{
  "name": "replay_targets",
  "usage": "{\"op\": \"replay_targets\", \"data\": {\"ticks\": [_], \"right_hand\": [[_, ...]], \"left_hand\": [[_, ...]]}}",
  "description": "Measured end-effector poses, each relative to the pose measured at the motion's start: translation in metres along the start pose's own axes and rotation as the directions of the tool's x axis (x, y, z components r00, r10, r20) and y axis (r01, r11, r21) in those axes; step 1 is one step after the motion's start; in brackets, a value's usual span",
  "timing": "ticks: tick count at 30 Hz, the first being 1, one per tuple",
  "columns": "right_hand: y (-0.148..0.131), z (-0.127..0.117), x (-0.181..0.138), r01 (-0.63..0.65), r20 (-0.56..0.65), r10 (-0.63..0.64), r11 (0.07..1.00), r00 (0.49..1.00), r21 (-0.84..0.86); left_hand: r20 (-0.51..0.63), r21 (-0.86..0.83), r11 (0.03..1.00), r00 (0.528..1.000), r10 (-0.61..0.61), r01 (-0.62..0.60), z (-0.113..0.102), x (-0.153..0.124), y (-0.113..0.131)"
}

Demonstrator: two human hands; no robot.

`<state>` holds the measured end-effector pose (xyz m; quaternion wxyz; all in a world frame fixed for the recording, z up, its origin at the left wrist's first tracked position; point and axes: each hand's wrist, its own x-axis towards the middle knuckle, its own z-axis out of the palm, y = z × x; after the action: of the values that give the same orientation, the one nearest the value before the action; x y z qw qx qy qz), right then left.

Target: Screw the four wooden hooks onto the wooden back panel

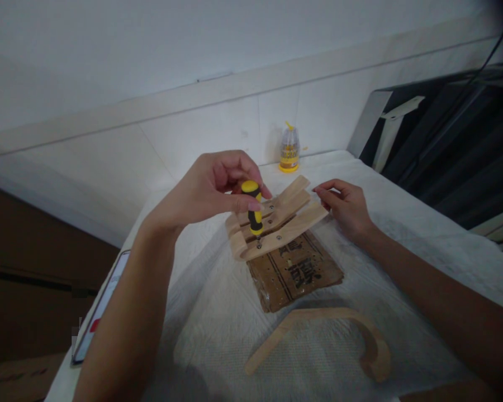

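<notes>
My left hand (212, 187) has its thumb and fingers round the handle of a short yellow-and-black screwdriver (255, 220). The screwdriver stands nearly upright, its tip at a screw in the nearest slat of a pale wooden piece (297, 224). That piece has several curved slats side by side, with dark screw heads along them. Just off the slats' right ends, my right hand (347, 205) is closed in a pinch; a small dark tip shows at its fingers, too small to name. Under the wooden piece lies a folded brown cardboard (297, 276) with black print.
A loose curved wooden slat (310, 315) lies near the front of the white-covered table (218, 335). A yellow-capped clear bit case (289, 149) stands by the wall. A phone (104, 301) rests along the left edge. Dark panels (448, 123) lean at the right.
</notes>
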<state>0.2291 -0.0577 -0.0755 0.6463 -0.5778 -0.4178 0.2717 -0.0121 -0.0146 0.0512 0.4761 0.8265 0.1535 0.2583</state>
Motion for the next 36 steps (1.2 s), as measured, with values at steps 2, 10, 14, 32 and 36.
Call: {"op": "replay_targets", "data": {"ticks": [2,10,14,32,36], "right_hand": [[0.001,0.000,0.000,-0.005,0.000,0.005,1.000,1.000,-0.012],[0.000,0.000,0.000,-0.023,0.008,0.024,0.999,1.000,-0.048],[0.001,-0.001,0.000,-0.021,0.030,0.023,0.997,0.999,-0.070],[0.008,-0.001,0.002,0.077,0.097,-0.061,0.983,0.993,-0.168],[0.008,-0.002,0.002,0.095,0.108,-0.076,0.978,0.991,-0.184]], "left_hand": [[-0.008,0.049,0.998,1.000,0.025,-0.024,-0.002,0.000,-0.001],[0.051,0.218,0.975,0.998,0.025,-0.036,-0.005,-0.004,0.008],[0.048,0.342,0.935,0.995,0.085,-0.096,-0.001,-0.004,0.008],[-0.055,0.165,0.975,0.985,0.162,-0.151,-0.011,0.002,-0.014],[-0.047,0.193,0.972,0.988,0.144,-0.132,-0.015,0.000,-0.013]]}}
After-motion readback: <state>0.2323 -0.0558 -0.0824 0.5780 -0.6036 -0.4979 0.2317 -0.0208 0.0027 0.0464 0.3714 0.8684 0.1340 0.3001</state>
